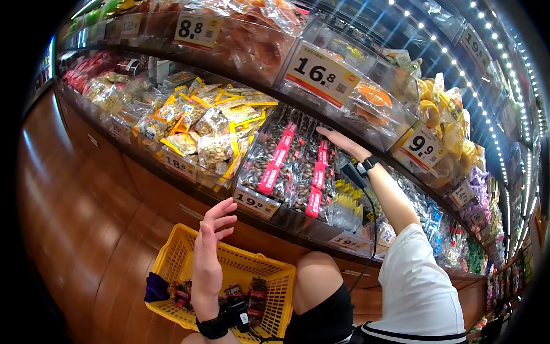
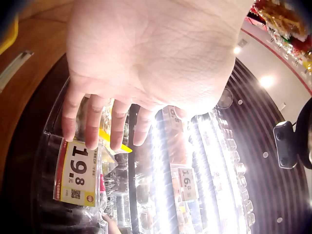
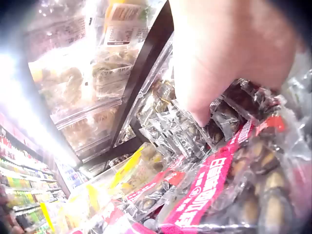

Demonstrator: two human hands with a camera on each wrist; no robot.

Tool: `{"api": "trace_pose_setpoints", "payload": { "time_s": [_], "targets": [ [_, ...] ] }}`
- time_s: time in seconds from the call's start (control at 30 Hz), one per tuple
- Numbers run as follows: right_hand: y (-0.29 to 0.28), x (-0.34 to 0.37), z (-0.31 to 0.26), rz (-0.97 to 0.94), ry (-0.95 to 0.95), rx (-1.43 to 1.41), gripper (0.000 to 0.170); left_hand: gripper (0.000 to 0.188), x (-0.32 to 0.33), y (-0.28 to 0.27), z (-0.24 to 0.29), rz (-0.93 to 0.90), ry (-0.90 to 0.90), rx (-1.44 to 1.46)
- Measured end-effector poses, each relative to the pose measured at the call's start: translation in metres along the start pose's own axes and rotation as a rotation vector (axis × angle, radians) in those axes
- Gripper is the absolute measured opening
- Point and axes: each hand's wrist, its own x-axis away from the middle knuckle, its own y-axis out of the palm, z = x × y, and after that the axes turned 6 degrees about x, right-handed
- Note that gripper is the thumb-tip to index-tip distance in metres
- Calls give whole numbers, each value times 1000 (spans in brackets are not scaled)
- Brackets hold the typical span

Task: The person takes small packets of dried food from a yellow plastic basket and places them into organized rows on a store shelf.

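Note:
In the head view, the left hand (image 1: pixel 207 266) is held above the yellow basket (image 1: pixel 172 243), fingers apart and slightly bent, holding nothing. The left wrist view shows its palm (image 2: pixel 151 48) and spread fingers before a 19.8 price tag (image 2: pixel 78 173). The right hand (image 1: pixel 345 144) reaches into the back of a shelf bin of clear packs with red labels (image 1: pixel 278 160). In the right wrist view this hand (image 3: pixel 234 58) touches dark clear-wrapped packs (image 3: pixel 226 114), one digit pointing down among them; its other fingers are hidden, so a grip cannot be made out.
Yellow-edged snack packs (image 1: pixel 215 123) fill the bin to the left. An upper shelf with a 16.8 tag (image 1: pixel 322 74) overhangs the right arm. Several dark packs (image 1: pixel 258 295) and a purple item (image 1: pixel 156 288) are at the basket. A cable (image 1: pixel 375 229) hangs beside the right arm.

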Motion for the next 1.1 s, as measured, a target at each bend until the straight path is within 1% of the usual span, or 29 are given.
{"api": "trace_pose_setpoints", "payload": {
  "time_s": [0.03,0.07,0.1,0.13,0.17,0.2,0.23,0.27,0.3,0.33,0.37,0.4,0.43,0.47,0.5,0.53,0.57,0.6,0.63,0.67,0.7,0.77,0.8,0.83,0.87,0.9,0.97,1.03,1.1],
  "targets": [
    [15,3,-31,101,-36,679,59,72,1,-1,1,8,1,4],
    [8,-7,-21,-34,22,577,69,73,3,-3,3,-3,4,-10],
    [10,-1,-41,-42,15,580,69,74,4,-5,4,-14,9,-24],
    [13,14,-82,-98,126,556,70,74,5,-7,5,2,21,-29],
    [15,24,-110,-151,239,531,72,74,6,-9,7,9,21,-25],
    [15,25,-117,-117,269,599,77,75,7,-12,8,29,42,-19],
    [12,26,-113,-124,268,602,77,75,7,-14,9,49,62,-14],
    [7,30,-105,-107,194,577,78,74,8,-14,11,97,89,9],
    [16,37,-119,-92,122,550,80,74,9,-16,12,101,85,11],
    [21,51,-134,-95,140,518,84,72,9,-20,13,157,109,13],
    [29,64,-145,-97,155,626,85,70,10,-23,14,213,133,14],
    [36,78,-162,-66,228,828,87,66,10,-26,12,278,165,35],
    [54,100,-202,-81,103,885,85,61,11,-30,14,327,180,60],
    [66,119,-205,-101,50,1062,81,59,12,-35,13,375,203,98],
    [87,139,-238,-129,-149,1114,74,56,15,-42,12,433,217,126],
    [105,154,-275,-291,-198,975,72,53,17,-47,12,498,249,164],
    [117,163,-297,-535,-232,827,70,50,19,-51,14,562,268,202],
    [133,166,-311,-814,-268,450,66,47,23,-55,15,616,286,263],
    [156,162,-308,-1035,-505,161,64,44,27,-60,16,666,308,322],
    [186,167,-313,-1204,-422,-79,57,39,31,-63,17,708,333,378],
    [211,164,-318,-1457,-270,-116,50,36,35,-64,20,744,359,425],
    [281,159,-291,-1614,-303,5,47,31,42,-72,21,779,391,546],
    [314,153,-278,-1638,-249,156,49,31,44,-75,23,780,378,535],
    [347,147,-262,-1658,-194,314,52,31,47,-77,25,835,389,578],
    [379,143,-237,-1658,-213,481,52,31,49,-79,28,891,405,622],
    [413,146,-199,-1590,-284,620,53,31,52,-83,30,895,401,618],
    [475,148,-107,-1649,-120,670,52,30,60,-88,34,851,429,632],
    [496,158,-68,-1628,-31,837,43,29,66,-91,36,841,428,642],
    [507,182,-39,-1511,-30,890,39,29,69,-93,38,832,432,645]
  ]
}}
